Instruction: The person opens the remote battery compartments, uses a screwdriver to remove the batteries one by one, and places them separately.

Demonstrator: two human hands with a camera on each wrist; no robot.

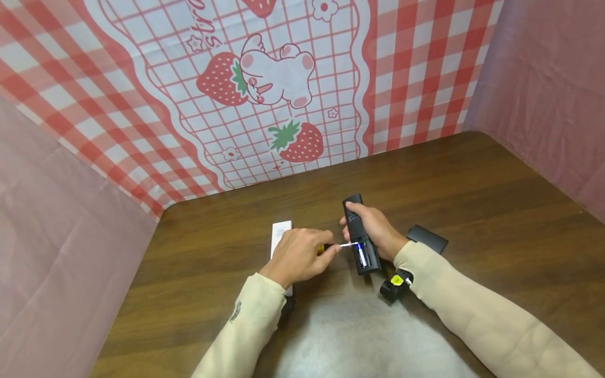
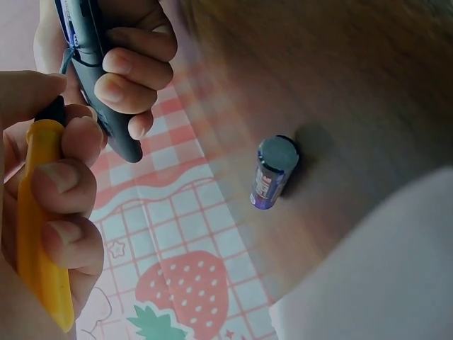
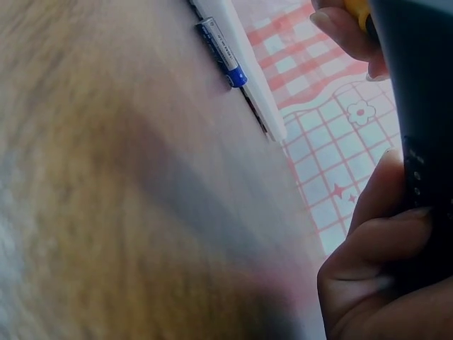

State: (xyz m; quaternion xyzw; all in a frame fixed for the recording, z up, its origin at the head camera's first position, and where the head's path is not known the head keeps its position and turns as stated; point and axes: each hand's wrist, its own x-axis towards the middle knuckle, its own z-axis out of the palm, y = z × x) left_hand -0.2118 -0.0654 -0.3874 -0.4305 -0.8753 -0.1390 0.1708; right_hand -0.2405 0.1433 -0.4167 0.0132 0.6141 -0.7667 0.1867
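Observation:
My left hand (image 1: 302,254) grips a screwdriver (image 2: 44,145) by its yellow handle, fingers curled round it. Its thin metal shaft reaches right, with the tip at the open battery compartment of a black remote control (image 1: 354,223). My right hand (image 1: 378,228) holds that remote, thumb along one side and fingers curled round the other. One battery (image 1: 362,256) shows inside the compartment at the near end. In the left wrist view a loose battery (image 2: 272,173) with a blue-purple wrapper lies on the table. The right wrist view also shows a blue and silver battery (image 3: 223,53).
A long white box (image 1: 281,233) lies partly under my left hand. A flat black rectangular piece (image 1: 427,239) rests on the wooden table (image 1: 472,199) beyond my right wrist. Behind the table hangs a red-and-white checked cloth (image 1: 416,68) with strawberries.

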